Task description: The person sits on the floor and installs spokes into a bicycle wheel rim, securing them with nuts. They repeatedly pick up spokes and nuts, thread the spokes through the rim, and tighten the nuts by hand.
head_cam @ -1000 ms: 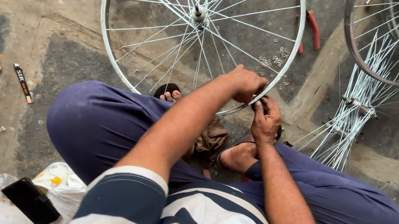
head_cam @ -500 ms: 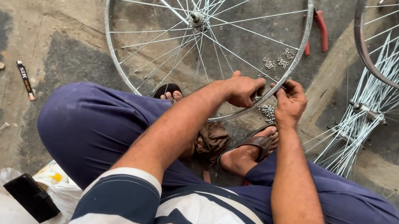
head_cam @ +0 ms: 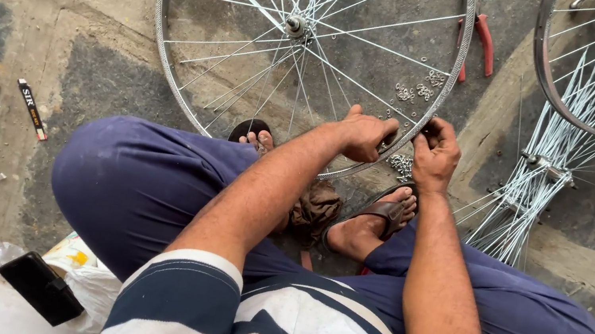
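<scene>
Hands: left hand (head_cam: 364, 134) and right hand (head_cam: 435, 151) meet at the near edge of the wheel rim (head_cam: 162, 64), fingers curled shut on it.
Grip detail: both hands pinch at 1 point on the rim; whether a nipple sits between the fingertips cannot be told.
Wheel position: the rim lies flat on the stone floor (head_cam: 35, 2), hub (head_cam: 294, 26) at centre, near edge just past the crossed legs.
Technique: judged from the grip, steady the rim with 1 hand, work the other at the spoke end, and keep the spoke in line with its hole.
Loose parts: small metal nipples (head_cam: 416, 90) lie scattered inside the rim, near the hands.
Tool: red-handled pliers (head_cam: 484, 42) lie beyond the rim's far right edge.
Spare spokes: 1 laced hub with spokes (head_cam: 547, 170) lies right of the hands.
Labelled item: a narrow black strip (head_cam: 32, 109) with pale print lies on the floor to the left.
Package: a white plastic bag (head_cam: 82, 276) with a yellow patch sits by the left knee, a black block (head_cam: 40, 287) resting against it.
</scene>
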